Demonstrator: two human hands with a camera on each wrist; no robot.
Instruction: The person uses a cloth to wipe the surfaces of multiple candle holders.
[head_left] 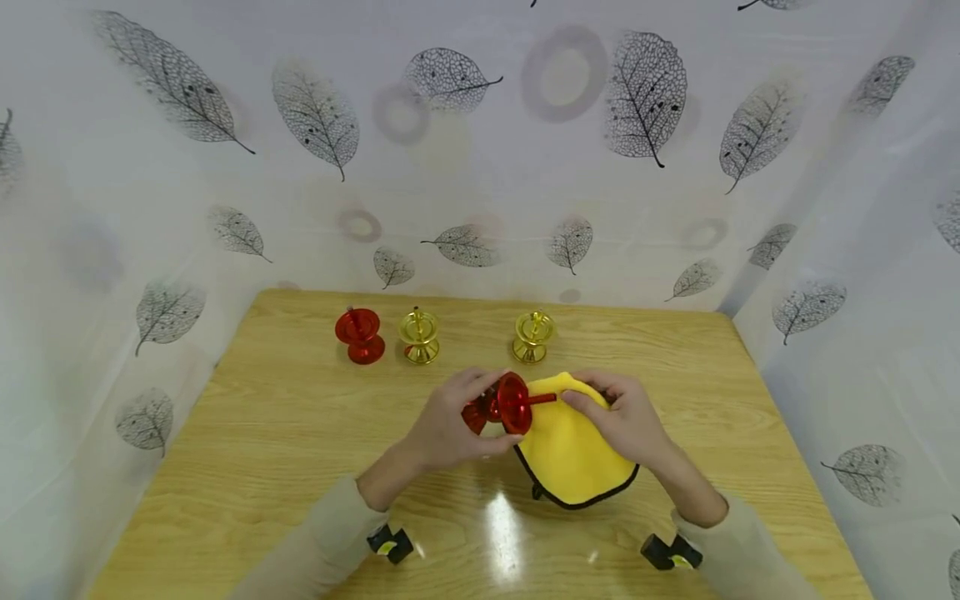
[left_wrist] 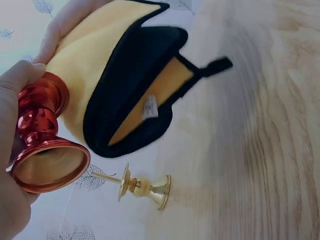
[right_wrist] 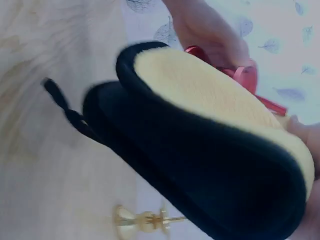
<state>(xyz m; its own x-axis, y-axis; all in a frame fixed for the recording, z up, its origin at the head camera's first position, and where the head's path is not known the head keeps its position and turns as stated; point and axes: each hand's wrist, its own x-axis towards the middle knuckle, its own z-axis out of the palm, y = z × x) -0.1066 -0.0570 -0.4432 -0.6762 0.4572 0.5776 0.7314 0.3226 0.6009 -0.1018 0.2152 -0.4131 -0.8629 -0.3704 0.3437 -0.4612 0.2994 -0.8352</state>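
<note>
My left hand (head_left: 442, 429) grips a red metallic candle holder (head_left: 516, 406) around its waist and foot. The holder is tipped on its side, with its spike pointing right toward the other hand. In the left wrist view the hollow foot of this red holder (left_wrist: 49, 167) faces the camera. My right hand (head_left: 628, 418) pinches a yellow cloth (head_left: 572, 462) with black edging near its top edge. The cloth hangs folded beside the holder's dish, its dark side (right_wrist: 195, 160) showing in the right wrist view. Whether cloth and holder touch is unclear.
Along the back of the wooden table (head_left: 300, 467) stand another red candle holder (head_left: 365, 348) and a gold one (head_left: 421, 353) at left. A second gold candle holder (head_left: 529, 350) stands behind the cloth. A leaf-patterned curtain (head_left: 480, 183) surrounds the table's back and sides.
</note>
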